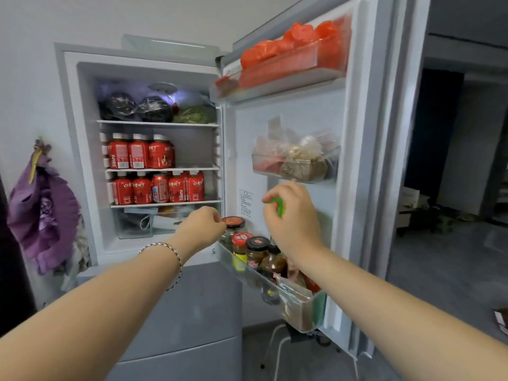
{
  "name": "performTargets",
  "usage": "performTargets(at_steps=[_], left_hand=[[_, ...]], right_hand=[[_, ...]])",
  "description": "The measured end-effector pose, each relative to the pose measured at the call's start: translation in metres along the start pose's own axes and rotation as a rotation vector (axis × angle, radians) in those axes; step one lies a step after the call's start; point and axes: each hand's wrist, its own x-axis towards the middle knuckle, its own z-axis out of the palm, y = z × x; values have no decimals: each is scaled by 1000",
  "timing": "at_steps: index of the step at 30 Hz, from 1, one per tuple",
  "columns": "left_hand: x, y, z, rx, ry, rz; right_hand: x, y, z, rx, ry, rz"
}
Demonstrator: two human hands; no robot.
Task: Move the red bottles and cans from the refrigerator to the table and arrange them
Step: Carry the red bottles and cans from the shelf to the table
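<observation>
The refrigerator [72, 111] stands open in front of me. Three red bottles [138, 153] with white caps stand on its middle shelf. On the shelf below, several more red bottles [178, 187] stand in a row with a red can [160, 188] among them. My left hand [202, 226] hovers below that shelf with curled fingers and nothing visible in it, right beside a jar lid. My right hand [291, 218] is by the open door and grips a small green object [278, 206], mostly hidden by the fingers.
The open door [291, 114] carries red bags [288, 44] in its top bin, food packets [297, 158] in the middle one, and several sauce jars [248, 247] in the bottom one. A purple bag [44, 213] hangs on the left wall. A white stool frame [277, 350] stands below the door.
</observation>
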Motion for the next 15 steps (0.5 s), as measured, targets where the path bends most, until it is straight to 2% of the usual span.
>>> performTargets(at_steps=[3, 6, 9, 15], left_hand=[[20, -34, -21, 29, 45, -41], [43, -76, -47, 22, 96, -85], [74, -124, -75, 20, 144, -139], [164, -209, -137, 112, 254, -163]], right_hand=[[28, -17, 41, -1, -441, 45], [52, -25, 97, -53, -681, 93], [80, -27, 159, -114, -745, 84], [157, -33, 286, -167, -753, 106]])
